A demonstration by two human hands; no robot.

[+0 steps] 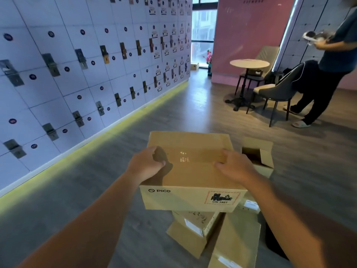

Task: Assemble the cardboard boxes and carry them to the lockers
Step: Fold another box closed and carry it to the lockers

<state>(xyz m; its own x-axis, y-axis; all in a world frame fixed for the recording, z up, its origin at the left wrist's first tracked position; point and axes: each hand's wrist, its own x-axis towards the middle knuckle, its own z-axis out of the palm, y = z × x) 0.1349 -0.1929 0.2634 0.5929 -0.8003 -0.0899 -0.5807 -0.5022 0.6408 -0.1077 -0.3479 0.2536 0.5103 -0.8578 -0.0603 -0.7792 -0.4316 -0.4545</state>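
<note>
Both forearms come in from the bottom of the frame and meet on a closed cardboard box (193,171) in the lower middle, the one with PICO printed on its near side and a UN 3481 label. Left hand (145,164) sits on the left part of the lid with its fingers curled under, knuckles up; can't tell if it's pinching anything. Right hand (234,165) lies on the right part of the lid, fingers relaxed and fairly straight, resting on the cardboard by the shiny tape (193,154) that runs across the seam.

That box sits on a messy pile of other boxes (195,229) at the bottom of the frame. Just behind it to the right, an open box (258,155) with its flaps up stands on the grey floor (119,151).

Lockers (77,74) fill the whole left side, well apart from the box, with a yellow glow strip along their base. Upper right has a round table (249,63), a dark chair (278,91), a pink wall (251,31), and another person (328,60) standing at the frame's right edge
</note>
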